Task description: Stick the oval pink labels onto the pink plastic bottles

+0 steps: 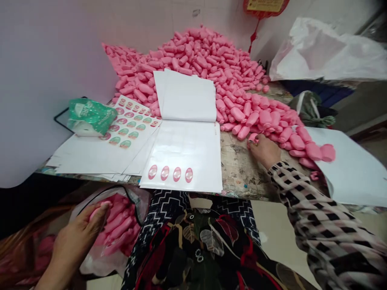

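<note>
At the lower left, my left hand [81, 225] is closed on a pink bottle [96, 212], over a clear plastic bag [90, 262] full of pink bottles. My right hand [264, 151], in a checked sleeve, reaches the near edge of the bottle pile [199, 52]. Its fingers are closed around another pink bottle, mostly hidden by the hand. Between the hands lies a sticker sheet [181, 149] with a row of several oval pink stickers at its bottom. A blank white sheet [189, 98] is folded back above it.
Printed label sheets [130, 125] in green and pink lie left of centre, with a green plastic packet [90, 117] on them. At the right are a white sheet [353, 165], a dark cloth bundle [314, 108] and a large white plastic bag [329, 52]. A red ornament [266, 7] hangs on the wall.
</note>
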Action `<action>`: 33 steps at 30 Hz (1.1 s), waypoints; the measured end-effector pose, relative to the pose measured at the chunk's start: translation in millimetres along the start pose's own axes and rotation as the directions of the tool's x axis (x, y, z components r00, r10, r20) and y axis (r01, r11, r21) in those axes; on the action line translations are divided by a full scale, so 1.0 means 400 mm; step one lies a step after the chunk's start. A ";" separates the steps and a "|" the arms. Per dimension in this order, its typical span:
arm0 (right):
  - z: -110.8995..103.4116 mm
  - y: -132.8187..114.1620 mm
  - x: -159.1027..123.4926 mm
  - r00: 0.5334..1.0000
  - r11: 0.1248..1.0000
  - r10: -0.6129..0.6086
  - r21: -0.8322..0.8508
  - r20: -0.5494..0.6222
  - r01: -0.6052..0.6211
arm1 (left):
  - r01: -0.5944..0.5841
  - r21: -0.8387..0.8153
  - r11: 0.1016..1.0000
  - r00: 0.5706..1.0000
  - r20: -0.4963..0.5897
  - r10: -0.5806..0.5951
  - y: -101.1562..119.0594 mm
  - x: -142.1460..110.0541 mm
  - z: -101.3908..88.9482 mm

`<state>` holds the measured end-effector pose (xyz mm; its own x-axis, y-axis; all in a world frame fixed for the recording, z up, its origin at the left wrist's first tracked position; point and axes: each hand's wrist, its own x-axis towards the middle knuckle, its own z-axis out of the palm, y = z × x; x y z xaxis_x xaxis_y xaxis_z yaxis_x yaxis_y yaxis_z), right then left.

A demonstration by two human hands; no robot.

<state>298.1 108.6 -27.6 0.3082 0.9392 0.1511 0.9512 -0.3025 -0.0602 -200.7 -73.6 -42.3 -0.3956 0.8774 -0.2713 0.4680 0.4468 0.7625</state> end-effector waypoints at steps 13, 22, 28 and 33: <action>-0.092 -0.060 -0.116 0.999 0.775 -0.027 0.632 0.026 0.004 | -0.530 0.144 0.836 0.840 -0.044 0.540 0.170 -0.040 0.122; -0.177 -0.263 -0.366 0.537 0.368 -0.683 0.868 0.495 -0.332 | -0.543 -0.214 0.812 0.677 0.460 0.574 0.313 -0.112 0.244; -0.165 -0.288 -0.372 0.539 0.185 -0.649 0.798 0.537 -0.573 | -0.100 -0.458 0.883 0.861 0.404 0.307 0.292 -0.108 0.233; -0.167 -0.311 -0.384 0.475 0.210 -0.645 0.737 0.598 -0.643 | -0.104 -0.358 0.928 0.733 0.603 0.314 0.302 -0.109 0.221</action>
<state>133.0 -8.8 22.8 -0.4739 0.7383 -0.4799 -0.0064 -0.5478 -0.8366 -57.3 -42.4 9.9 0.3338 0.8890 -0.3135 0.1929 0.2612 0.9458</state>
